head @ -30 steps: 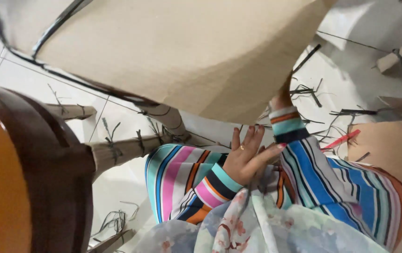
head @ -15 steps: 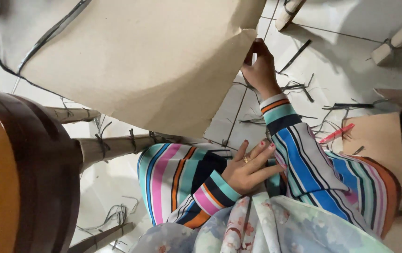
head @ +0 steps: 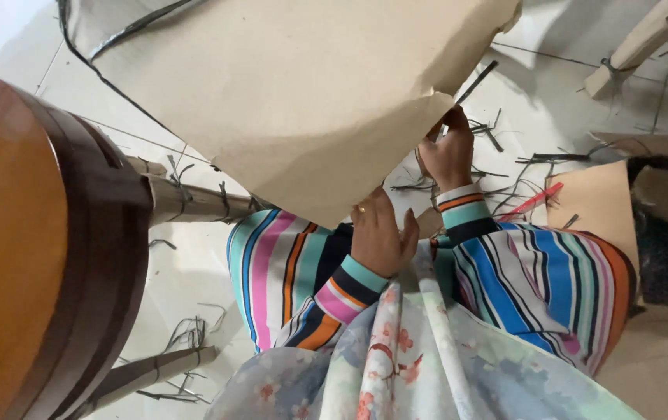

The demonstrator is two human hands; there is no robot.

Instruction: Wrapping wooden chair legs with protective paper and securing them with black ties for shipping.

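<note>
A large sheet of tan cardboard point(head: 287, 93) fills the far middle of the view, its near edge hanging over the person's lap. The right hand point(head: 449, 152) grips that edge at a torn notch, fingers curled shut around it. The left hand point(head: 380, 233) sits just left and nearer, at the sheet's lowest point, fingers bent and touching the card; whether it pinches the sheet cannot be told. Both arms wear striped sleeves point(head: 536, 272) above a floral cloth point(head: 396, 365). A round brown wooden stool point(head: 30, 249) stands at the left. Dark strips point(head: 544, 159) and a red pen point(head: 532, 201) lie on the white tiled floor point(head: 567, 85) to the right
</note>
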